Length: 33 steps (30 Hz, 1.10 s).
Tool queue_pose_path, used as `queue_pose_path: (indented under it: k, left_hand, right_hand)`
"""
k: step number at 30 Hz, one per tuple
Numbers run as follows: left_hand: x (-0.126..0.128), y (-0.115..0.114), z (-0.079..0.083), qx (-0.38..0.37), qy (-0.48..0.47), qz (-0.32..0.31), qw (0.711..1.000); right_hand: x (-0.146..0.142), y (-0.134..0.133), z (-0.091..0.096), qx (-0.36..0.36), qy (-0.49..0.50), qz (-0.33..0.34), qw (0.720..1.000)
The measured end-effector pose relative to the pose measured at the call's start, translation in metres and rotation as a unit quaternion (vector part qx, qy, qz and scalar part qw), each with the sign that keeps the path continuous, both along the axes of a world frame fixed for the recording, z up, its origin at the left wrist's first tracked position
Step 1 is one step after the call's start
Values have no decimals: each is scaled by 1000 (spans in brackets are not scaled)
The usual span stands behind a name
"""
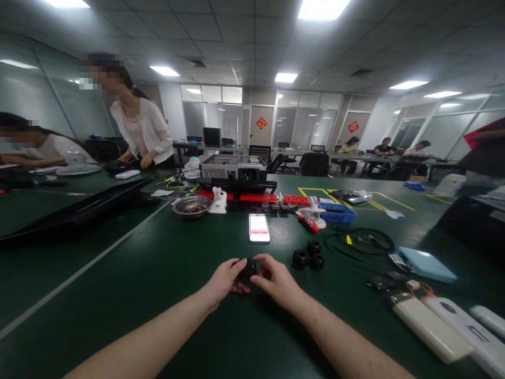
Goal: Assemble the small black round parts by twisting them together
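My left hand (226,279) is closed around a small black round part (248,269), held just over the green table (181,326). Curled fingers of my right hand (272,276) grip the same part from its right side. Its exact kind I cannot make out. To the right of my hands sits a cluster of similar black round parts (309,255), touching one another. A phone (259,228) with a lit screen lies beyond my hands.
A metal bowl (192,206) with small pieces stands at the back left. Farther right are a red-handled screwdriver (308,223), a blue tray (337,213), a coiled black cable (361,245), a light-blue box (426,264) and a cream power bank (432,326). A person (140,126) stands across at left.
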<state>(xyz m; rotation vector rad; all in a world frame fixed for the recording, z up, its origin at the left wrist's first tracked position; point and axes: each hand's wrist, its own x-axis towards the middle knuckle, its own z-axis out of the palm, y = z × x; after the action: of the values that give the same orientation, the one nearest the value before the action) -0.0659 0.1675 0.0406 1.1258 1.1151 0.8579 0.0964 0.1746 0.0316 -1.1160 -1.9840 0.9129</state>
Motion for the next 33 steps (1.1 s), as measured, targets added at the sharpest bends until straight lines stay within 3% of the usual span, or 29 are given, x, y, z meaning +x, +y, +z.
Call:
queue_pose_path:
  k: [3, 7, 12, 16, 20, 24, 28, 33]
  left_hand:
    - [-2, 0, 0, 58, 18, 12, 998]
    - [-4, -4, 3, 202, 116, 4, 973]
    - [-6, -10, 8, 271, 204, -13, 941]
    - [-5, -7, 4, 246, 171, -4, 954]
    - [-1, -3, -3, 110, 38, -10, 993]
    - [1, -2, -4, 3, -12, -16, 1000]
    - [0, -1, -3, -5, -39, -5, 999]
    - [0, 4, -3, 56, 9, 84, 995]
  right_hand:
    - [0, 4, -6, -44, 50, -3, 998]
    - [-1, 10, -12, -130, 80, -23, 988]
    - [-1, 8, -9, -140, 69, -17, 988]
    - [0, 4, -3, -76, 58, 3, 995]
    - [0, 1, 2, -9, 22, 0, 1000]
    - [0, -4, 7, 11, -22, 11, 1000]
    - [1, -7, 8, 33, -47, 20, 998]
    - [1, -1, 1, -17, -3, 3, 1000]
